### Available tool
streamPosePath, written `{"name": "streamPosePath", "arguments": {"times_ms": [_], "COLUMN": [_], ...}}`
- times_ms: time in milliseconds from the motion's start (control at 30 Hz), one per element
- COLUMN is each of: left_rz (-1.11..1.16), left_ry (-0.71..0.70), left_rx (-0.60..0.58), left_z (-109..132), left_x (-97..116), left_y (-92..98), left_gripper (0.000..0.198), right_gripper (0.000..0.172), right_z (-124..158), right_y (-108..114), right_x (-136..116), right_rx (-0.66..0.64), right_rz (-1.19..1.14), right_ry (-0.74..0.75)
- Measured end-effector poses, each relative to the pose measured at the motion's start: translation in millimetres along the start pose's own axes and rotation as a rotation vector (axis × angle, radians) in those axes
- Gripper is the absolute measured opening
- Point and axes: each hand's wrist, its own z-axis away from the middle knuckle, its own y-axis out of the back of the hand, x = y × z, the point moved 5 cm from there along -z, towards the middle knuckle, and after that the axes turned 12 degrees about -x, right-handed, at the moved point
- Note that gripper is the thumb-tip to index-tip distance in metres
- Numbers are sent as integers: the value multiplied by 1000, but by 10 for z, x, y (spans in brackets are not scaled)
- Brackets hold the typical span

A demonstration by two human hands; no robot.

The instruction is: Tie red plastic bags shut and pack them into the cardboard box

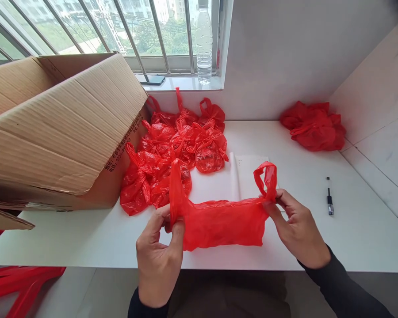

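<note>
A cardboard box (63, 128) stands at nine o'clock. Your left grip (161, 251) pinches the left handle (176, 185) of a thin, creased, red plastic bag (223, 225), spread at six o'clock over your worktop (69, 240); your right grip (298, 229) pinches its looped right handle (271, 176). A pen (330, 204) lies past three o'clock.

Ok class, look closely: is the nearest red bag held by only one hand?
No, the left hand grips the red bag at one end and the right hand grips it at the other.
</note>
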Motion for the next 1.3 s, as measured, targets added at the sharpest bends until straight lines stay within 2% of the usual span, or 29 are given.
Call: {"name": "streamPosePath", "arguments": {"times_ms": [167, 267, 333, 367, 433, 467, 500, 567, 633, 833, 967, 1067, 1133, 1167, 1200, 1300], "left_rz": [-121, -99, -48, -22, 23, 43, 61, 96, 145, 368, 532, 617, 584, 524, 439, 123], "left_ry": [10, 24, 53, 70, 89, 88, 85, 80, 93, 149, 191, 187, 156, 144, 132, 98], "left_rx": [-63, -56, -89, -117, -168, -184, -194, -202, -203, -190, -206, -253, -292, -311, -324, -297], "left_z": [-8, -5, 12, 24, 48, 58, 65, 74, 79, 133, 186, 202, 206, 211, 216, 233], "left_x": [171, 179, 145, 129, 116, 121, 132, 156, 168, 78, -53, -55, 15, 57, 97, 160], "left_y": [-77, -43, -23, -22, -33, -41, -51, -70, -85, -137, -231, -291, -319, -335, -353, -398], "left_gripper": [27, 26, 20, 16, 8, 6, 4, 3, 5, 16, 12, 12, 11, 8, 10, 33], "right_gripper": [25, 23, 23, 31, 47, 51, 51, 49, 44, 22, 29, 18, 9, 10, 15, 27], "right_z": [62, 86, 127, 163, 259, 299, 322, 320, 275, 204, 237, 154, 83, 54, 31, -7], "right_y": [-62, -60, -18, 14, 48, 25, -35, -225, -411, -630, -795, -851, -856, -858, -857, -836], "right_x": [-181, -175, -200, -244, -408, -517, -632, -818, -884, -663, -448, -343, -320, -317, -315, -311], "right_rx": [-52, -61, 23, 102, 244, 254, 199, -10, -187, -341, -546, -534, -491, -489, -497, -535], "right_rz": [50, 83, 114, 129, 146, 162, 200, 349, 550, 876, 1086, 1161, 1169, 1156, 1133, 1055], "right_ry": [8, -12, 28, 80, 251, 358, 467, 623, 666, 460, 332, 242, 211, 198, 181, 94]}}
